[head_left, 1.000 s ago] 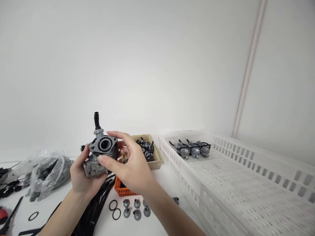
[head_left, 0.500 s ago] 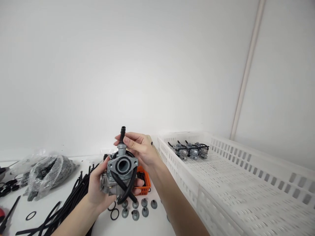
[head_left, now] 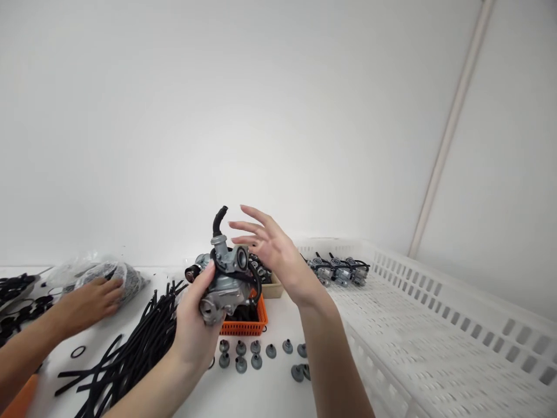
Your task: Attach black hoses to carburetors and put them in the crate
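Note:
My left hand (head_left: 198, 325) is wrapped round a grey metal carburetor (head_left: 228, 287), held up above the table. A black rubber boot (head_left: 219, 220) stands on the carburetor's top neck, its tip bent to the right. Black hose loops round the carburetor's body. Just right of the boot, my right hand (head_left: 274, 247) is raised with its fingers spread, apart from the carburetor and holding nothing. Under the carburetor lies an orange basket (head_left: 243, 329) with black parts in it, partly hidden.
Several carburetors (head_left: 342, 270) sit in a large white crate (head_left: 391, 337) at right. Small metal caps (head_left: 241, 364) stand on the table. Black tubes (head_left: 139, 342) lie left of centre. Another person's hand (head_left: 93, 302) rests at a plastic bag (head_left: 130, 281). A beige bin (head_left: 273, 289) stands behind.
My right hand has let go of the boot and opened to its right. The carburetor has turned in my left hand, and the boot now bends. Another person's hand has come in at left.

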Demonstrator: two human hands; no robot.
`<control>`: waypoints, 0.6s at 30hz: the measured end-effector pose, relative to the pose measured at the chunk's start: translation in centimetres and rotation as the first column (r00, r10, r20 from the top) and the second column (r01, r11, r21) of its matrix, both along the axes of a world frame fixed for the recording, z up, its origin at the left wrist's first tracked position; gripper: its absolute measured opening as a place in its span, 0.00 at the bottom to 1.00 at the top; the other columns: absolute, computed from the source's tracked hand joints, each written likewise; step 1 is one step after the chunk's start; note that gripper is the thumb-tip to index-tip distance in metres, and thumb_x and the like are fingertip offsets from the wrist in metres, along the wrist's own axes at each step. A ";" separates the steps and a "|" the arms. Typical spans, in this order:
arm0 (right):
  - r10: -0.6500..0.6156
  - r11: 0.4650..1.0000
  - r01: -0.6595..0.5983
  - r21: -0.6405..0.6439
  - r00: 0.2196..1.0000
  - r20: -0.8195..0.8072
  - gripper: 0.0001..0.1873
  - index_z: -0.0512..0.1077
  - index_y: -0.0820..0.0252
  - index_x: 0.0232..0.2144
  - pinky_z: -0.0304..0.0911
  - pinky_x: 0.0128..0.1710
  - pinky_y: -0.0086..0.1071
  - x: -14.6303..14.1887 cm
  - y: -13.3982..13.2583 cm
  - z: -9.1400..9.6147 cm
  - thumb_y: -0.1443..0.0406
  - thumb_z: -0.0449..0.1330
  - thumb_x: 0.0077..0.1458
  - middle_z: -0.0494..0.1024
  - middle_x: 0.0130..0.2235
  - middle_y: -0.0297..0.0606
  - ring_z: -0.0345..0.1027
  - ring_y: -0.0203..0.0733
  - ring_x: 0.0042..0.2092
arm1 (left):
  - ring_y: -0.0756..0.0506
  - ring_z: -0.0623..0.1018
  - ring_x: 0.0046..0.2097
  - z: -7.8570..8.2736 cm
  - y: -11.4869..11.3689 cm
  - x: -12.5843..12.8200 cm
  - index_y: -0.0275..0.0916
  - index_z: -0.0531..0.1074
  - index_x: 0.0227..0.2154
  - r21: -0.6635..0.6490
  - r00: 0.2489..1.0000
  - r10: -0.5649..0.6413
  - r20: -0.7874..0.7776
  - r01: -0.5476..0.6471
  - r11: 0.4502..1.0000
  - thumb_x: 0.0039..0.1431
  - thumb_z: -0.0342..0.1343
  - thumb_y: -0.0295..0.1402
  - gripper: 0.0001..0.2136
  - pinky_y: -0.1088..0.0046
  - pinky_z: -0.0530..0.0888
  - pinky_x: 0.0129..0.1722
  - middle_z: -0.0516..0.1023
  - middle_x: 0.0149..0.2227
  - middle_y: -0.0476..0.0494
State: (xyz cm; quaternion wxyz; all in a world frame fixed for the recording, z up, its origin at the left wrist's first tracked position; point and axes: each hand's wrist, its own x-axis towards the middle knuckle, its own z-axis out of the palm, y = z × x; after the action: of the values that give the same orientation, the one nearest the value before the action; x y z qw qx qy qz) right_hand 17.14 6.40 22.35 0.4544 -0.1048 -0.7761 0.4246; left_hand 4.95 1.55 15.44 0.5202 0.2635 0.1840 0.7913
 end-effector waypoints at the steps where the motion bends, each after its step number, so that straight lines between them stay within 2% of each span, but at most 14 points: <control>1: -0.035 0.999 0.032 0.036 0.997 0.074 0.36 0.61 0.45 0.60 0.59 0.58 0.50 0.2 -0.6 0.3 0.51 0.65 0.51 0.69 0.58 0.42 0.65 0.50 0.57 | 0.41 0.81 0.41 0.2 -0.2 0.4 0.41 0.78 0.31 0.013 0.999 0.046 0.005 -0.046 0.999 0.47 0.64 0.40 0.10 0.67 0.77 0.41 0.82 0.33 0.47; 4: -0.105 0.990 0.071 0.123 0.946 0.305 0.41 0.61 0.44 0.60 0.59 0.58 0.52 -0.2 -1.4 1.1 0.56 0.70 0.45 0.71 0.56 0.41 0.66 0.51 0.56 | 0.42 0.80 0.45 0.5 -0.5 1.0 0.43 0.78 0.29 0.112 0.989 0.141 0.052 -0.146 0.983 0.47 0.65 0.40 0.08 0.69 0.76 0.45 0.81 0.32 0.50; 6: -0.093 0.988 0.035 0.149 0.911 0.403 0.36 0.65 0.46 0.58 0.63 0.55 0.50 -0.9 -1.3 1.8 0.57 0.69 0.46 0.75 0.51 0.39 0.70 0.49 0.52 | 0.43 0.79 0.48 0.6 -0.4 0.9 0.44 0.78 0.30 0.154 0.979 0.195 0.065 -0.203 0.967 0.49 0.64 0.40 0.08 0.70 0.74 0.48 0.81 0.34 0.50; 9: -0.069 0.976 -0.026 0.214 0.902 0.426 0.27 0.71 0.49 0.50 0.67 0.51 0.46 -2.2 -0.7 3.2 0.57 0.68 0.47 0.76 0.49 0.37 0.71 0.48 0.50 | 0.43 0.78 0.50 1.1 -0.2 0.2 0.43 0.78 0.32 0.185 0.961 0.272 0.056 -0.278 0.943 0.52 0.62 0.40 0.08 0.70 0.73 0.50 0.82 0.37 0.50; 11: -0.077 0.962 -0.047 0.269 0.899 0.431 0.25 0.73 0.51 0.47 0.67 0.50 0.44 -3.0 -0.4 4.2 0.58 0.69 0.46 0.76 0.49 0.37 0.70 0.47 0.50 | 0.43 0.78 0.50 1.6 0.0 -0.5 0.43 0.78 0.33 0.212 0.952 0.302 0.050 -0.305 0.928 0.52 0.62 0.41 0.09 0.70 0.73 0.50 0.82 0.37 0.49; 14: -0.069 0.942 -0.083 0.326 0.902 0.427 0.23 0.74 0.54 0.45 0.67 0.49 0.41 -4.0 -0.4 5.7 0.59 0.70 0.44 0.77 0.47 0.36 0.71 0.45 0.48 | 0.42 0.78 0.50 2.2 0.1 -1.6 0.43 0.78 0.35 0.267 0.957 0.290 0.020 -0.285 0.921 0.52 0.61 0.44 0.12 0.68 0.73 0.50 0.82 0.39 0.47; 16: -0.077 0.934 -0.083 0.347 0.903 0.422 0.22 0.75 0.55 0.43 0.68 0.48 0.40 -4.6 -0.3 6.7 0.59 0.70 0.43 0.77 0.44 0.36 0.71 0.44 0.46 | 0.41 0.76 0.53 2.5 0.0 -2.1 0.43 0.77 0.38 0.320 0.972 0.226 -0.057 -0.197 0.927 0.52 0.60 0.45 0.14 0.66 0.72 0.53 0.80 0.43 0.45; 18: -0.115 0.935 -0.040 0.352 0.906 0.407 0.23 0.74 0.57 0.43 0.68 0.45 0.40 -4.7 0.2 7.8 0.58 0.70 0.43 0.77 0.40 0.37 0.71 0.43 0.43 | 0.40 0.71 0.58 2.5 -0.1 -2.5 0.45 0.75 0.43 0.318 0.969 0.167 -0.182 -0.103 0.942 0.49 0.63 0.41 0.18 0.63 0.68 0.57 0.77 0.51 0.45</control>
State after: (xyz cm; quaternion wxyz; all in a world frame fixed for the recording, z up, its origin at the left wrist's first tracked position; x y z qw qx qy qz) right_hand 12.48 6.65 30.10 0.2956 -0.1262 -0.9167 0.2373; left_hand 2.49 1.40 17.96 0.3955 0.4083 0.1297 0.8125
